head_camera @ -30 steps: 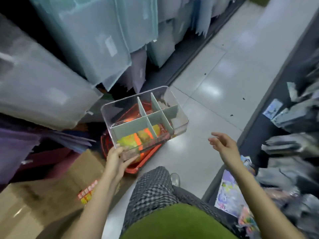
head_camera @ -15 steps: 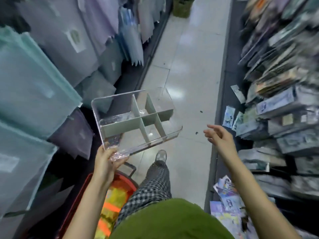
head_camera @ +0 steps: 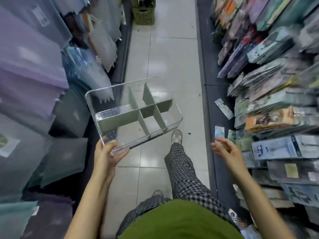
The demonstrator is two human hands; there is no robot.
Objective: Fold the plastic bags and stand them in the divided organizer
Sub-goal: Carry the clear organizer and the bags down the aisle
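One hand, the left hand (head_camera: 107, 155), still grips the clear organizer (head_camera: 133, 112) by its near corner, now carried over the aisle floor (head_camera: 164, 54); the right hand (head_camera: 226, 152) hangs relaxed, holding nothing.

Shop aisle — pale glossy tiled floor (head_camera: 165, 54) between racks of hanging frosted plastic folders (head_camera: 29, 54) and shelves of packaged printed stationery (head_camera: 276, 104); green woven basket (head_camera: 144, 13) at far end.

A single head-worn view is aimed forward and steeply down along the aisle floor (head_camera: 165, 54), hands close below.
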